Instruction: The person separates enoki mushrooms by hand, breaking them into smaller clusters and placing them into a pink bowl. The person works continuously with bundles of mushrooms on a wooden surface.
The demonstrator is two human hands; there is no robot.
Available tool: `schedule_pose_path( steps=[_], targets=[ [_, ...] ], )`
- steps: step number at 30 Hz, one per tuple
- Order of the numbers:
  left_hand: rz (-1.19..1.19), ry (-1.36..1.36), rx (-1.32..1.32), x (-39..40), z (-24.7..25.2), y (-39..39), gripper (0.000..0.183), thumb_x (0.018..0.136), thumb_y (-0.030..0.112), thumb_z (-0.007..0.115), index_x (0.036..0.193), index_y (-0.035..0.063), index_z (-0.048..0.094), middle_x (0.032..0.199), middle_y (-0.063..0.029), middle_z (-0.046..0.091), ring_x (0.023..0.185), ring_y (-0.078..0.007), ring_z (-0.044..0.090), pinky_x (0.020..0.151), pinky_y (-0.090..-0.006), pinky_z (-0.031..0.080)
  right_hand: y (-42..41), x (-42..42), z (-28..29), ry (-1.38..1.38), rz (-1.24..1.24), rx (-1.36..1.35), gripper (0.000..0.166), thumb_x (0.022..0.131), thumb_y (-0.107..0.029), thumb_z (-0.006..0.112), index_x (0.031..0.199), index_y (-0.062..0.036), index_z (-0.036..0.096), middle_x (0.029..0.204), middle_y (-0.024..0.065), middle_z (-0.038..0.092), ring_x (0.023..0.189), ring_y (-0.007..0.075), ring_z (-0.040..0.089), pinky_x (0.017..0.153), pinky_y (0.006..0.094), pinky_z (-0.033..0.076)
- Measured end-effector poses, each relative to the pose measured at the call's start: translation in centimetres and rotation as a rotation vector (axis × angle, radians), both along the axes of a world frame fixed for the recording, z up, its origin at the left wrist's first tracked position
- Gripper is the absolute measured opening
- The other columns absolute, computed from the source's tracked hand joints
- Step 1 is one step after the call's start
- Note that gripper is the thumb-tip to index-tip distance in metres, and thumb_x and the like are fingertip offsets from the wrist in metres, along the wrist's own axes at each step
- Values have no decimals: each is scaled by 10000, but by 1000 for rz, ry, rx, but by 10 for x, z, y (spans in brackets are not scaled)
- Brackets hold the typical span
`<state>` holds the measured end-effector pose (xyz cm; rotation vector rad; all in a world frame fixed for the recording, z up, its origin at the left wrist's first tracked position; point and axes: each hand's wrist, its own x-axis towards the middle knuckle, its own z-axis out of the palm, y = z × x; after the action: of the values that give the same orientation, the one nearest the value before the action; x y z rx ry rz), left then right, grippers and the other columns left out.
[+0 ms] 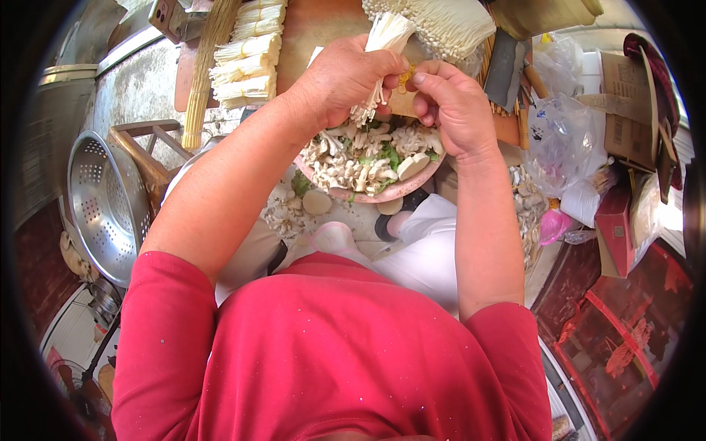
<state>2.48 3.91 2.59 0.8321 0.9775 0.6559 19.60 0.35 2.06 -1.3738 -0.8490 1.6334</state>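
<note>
My left hand grips a small bunch of enoki mushrooms, their cut ends pointing up and away, the thin caps hanging below the fist. Yellow rubber bands sit between my two hands, pinched by the fingertips of my right hand and touching my left thumb. Below both hands is a pink basin heaped with cut oyster-type mushrooms and some green leaves. Banded enoki bundles lie in a row at the left of a wooden board. A large loose enoki clump lies at its far right.
A cleaver lies right of the board, near bamboo skewers. Left of the bundles is a long sheaf of thin sticks. A steel colander leans by a wooden stool. Plastic bags and cardboard boxes crowd the right.
</note>
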Motion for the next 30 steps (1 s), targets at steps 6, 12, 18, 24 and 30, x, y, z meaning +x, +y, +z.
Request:
schedule_pose_path(
  steps=[6, 12, 18, 24, 30],
  targets=[
    [-141, -74, -55, -4, 9, -5, 152, 838, 130, 603, 907, 5, 552, 683, -38, 532, 539, -125, 524, 464, -290, 490, 3, -5, -14, -422, 49, 76, 189, 830, -178, 547, 860, 3, 591, 705, 39, 608, 584, 116, 599, 512, 243, 446],
    [-59, -2, -28, -4, 4, -6, 132, 838, 128, 604, 878, 13, 553, 649, -34, 533, 532, -129, 523, 454, -285, 480, 13, 10, -13, 44, -122, 46, 137, 859, -141, 508, 859, -22, 574, 759, 84, 624, 530, 124, 565, 428, 231, 389],
    [-24, 208, 69, -7, -9, 2, 135, 850, 137, 602, 872, 13, 554, 661, -36, 544, 533, -121, 521, 461, -279, 468, -3, -2, 4, 770, 38, 8, 133, 887, -130, 471, 909, -31, 557, 798, 77, 596, 454, 115, 471, 394, 217, 352],
    [-91, 251, 161, -10, -14, 6, 157, 870, 166, 587, 893, 15, 551, 668, -37, 545, 531, -119, 518, 456, -272, 459, -8, -10, 3, 527, 130, -196, 248, 887, -82, 467, 1078, 18, 589, 622, 23, 522, 416, 73, 423, 367, 181, 335],
    [-132, 139, 9, -13, -2, 6, 163, 878, 192, 570, 906, 34, 547, 687, -21, 530, 579, -114, 518, 453, -258, 446, -7, 4, 8, 564, 68, -78, 318, 899, -142, 586, 1189, -11, 568, 663, 13, 571, 407, 50, 420, 365, 173, 335]
  ],
)
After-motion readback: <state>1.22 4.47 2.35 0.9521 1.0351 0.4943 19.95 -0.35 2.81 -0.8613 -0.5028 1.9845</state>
